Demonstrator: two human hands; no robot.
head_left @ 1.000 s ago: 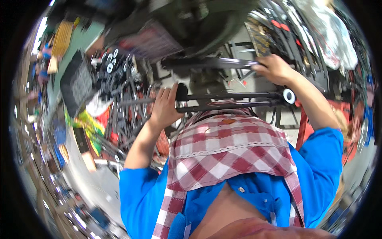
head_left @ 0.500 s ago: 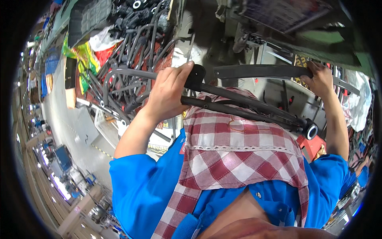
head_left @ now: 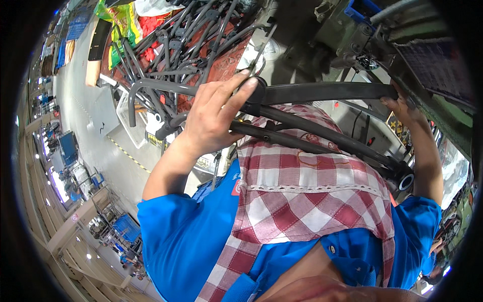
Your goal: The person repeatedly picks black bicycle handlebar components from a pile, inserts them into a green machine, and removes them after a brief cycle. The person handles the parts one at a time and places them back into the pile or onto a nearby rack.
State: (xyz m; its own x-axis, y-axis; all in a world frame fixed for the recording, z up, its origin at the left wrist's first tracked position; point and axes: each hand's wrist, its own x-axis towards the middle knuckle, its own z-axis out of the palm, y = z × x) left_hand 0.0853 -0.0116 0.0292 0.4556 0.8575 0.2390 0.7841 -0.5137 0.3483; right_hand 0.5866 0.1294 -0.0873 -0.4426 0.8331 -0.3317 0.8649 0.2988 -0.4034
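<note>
My left hand [head_left: 214,116] is wrapped around a dark grey tubular metal frame [head_left: 327,135], its fingers near a round joint plate [head_left: 259,93]. Two tubes of the frame run side by side across my checked apron to a round end with a white ring [head_left: 406,181]. A bent grey tube [head_left: 161,86] sticks out on the far side of that hand. My right hand [head_left: 406,109] grips the right end of a flat, slightly curved dark bar [head_left: 327,92]. The bar's left end meets the joint plate; whether it is fastened cannot be seen.
Many dark bent tubes [head_left: 176,45] lie heaped at the far left, beside a yellow-green bag [head_left: 121,25]. A green machine [head_left: 422,100] stands close on the right, with a blue bin [head_left: 361,9] above. Clear plastic wrap [head_left: 453,161] lies beyond my right forearm.
The flat bar has moved left, closing the gap between its end and the frame's joint plate. Both hands keep their grip. The surroundings have shifted in view as my head turned.
</note>
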